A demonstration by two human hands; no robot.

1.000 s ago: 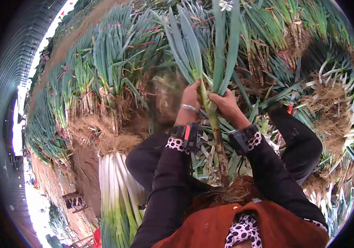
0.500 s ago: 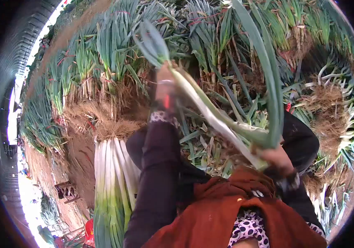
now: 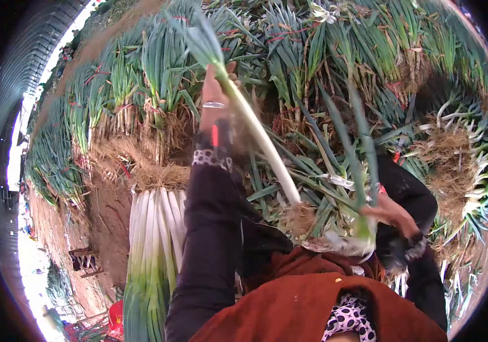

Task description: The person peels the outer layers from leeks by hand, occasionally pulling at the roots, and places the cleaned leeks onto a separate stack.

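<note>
My left hand (image 3: 216, 85) is closed around the green onion (image 3: 258, 128) near where its leaves begin. The leaves point up to the far left, and the white stalk slants down to the right, ending in a brown root tuft (image 3: 299, 218) above my lap. My right hand (image 3: 393, 215) is to the right with its fingers stretched out, beside a blurred stripped outer leaf (image 3: 364, 225). Whether the fingertips still touch that leaf is hard to see. Under it, pale peelings (image 3: 344, 244) lie at the edge of my brown apron (image 3: 289, 296).
Tied bundles of unpeeled green onions (image 3: 164, 62) stand in rows ahead. Clean white-stalked onions (image 3: 150, 239) lie at my left, roots away from me. Loose leaves (image 3: 335, 171) litter the ground in front. More rooted onions (image 3: 455, 159) are heaped at right. A red object (image 3: 116, 319) shows at lower left.
The outer leaf has come away from the stalk and dropped toward my lap, leaving the stalk whiter. My left hand has moved slightly up and left; my right fingers have straightened.
</note>
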